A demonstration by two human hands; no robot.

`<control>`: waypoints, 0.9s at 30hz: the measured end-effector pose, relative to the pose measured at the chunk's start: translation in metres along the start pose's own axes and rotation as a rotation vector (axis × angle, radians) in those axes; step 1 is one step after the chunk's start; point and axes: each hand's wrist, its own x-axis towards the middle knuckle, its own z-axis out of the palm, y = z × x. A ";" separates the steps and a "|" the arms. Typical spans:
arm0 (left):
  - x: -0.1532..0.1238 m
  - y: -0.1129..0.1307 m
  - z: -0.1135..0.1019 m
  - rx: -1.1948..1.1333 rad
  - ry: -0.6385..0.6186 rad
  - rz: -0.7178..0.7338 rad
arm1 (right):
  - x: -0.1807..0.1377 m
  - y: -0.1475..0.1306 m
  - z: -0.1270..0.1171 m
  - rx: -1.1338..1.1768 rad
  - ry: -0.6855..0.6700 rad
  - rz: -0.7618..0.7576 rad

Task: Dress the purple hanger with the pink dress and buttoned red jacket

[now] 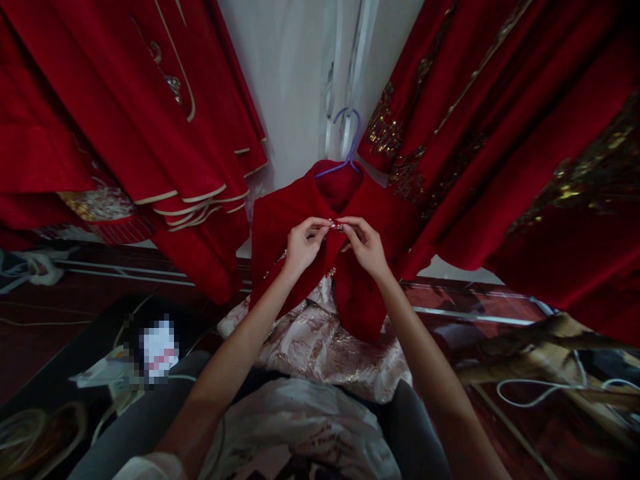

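Note:
A small red garment (295,220) hangs on a purple hanger (349,143) straight ahead. My left hand (301,245) and my right hand (367,248) meet at its front opening, just below the collar. Both pinch a small shiny fastening (336,225) between fingertips, the two front edges drawn together. Below the red top hangs a pale patterned skirt part (320,340), draped over my lap.
Red embroidered garments hang at the left (125,113) and at the right (525,147), close on both sides. A white wall (295,73) stands behind. White cables (540,393) lie on the dark reddish floor at the right; papers and cords lie at the lower left (100,377).

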 end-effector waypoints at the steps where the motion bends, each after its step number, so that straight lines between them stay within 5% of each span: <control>1: 0.000 0.001 0.000 0.025 -0.011 0.002 | 0.001 0.000 0.000 -0.016 0.004 -0.004; 8: -0.007 0.007 0.005 0.147 -0.030 -0.003 | 0.004 0.001 0.000 -0.153 0.073 -0.119; 14: -0.011 0.007 0.013 0.247 0.062 0.025 | 0.001 0.003 0.001 -0.070 0.040 -0.017; 27: -0.009 0.013 0.006 0.462 -0.012 0.143 | 0.003 -0.001 -0.005 -0.058 -0.018 0.008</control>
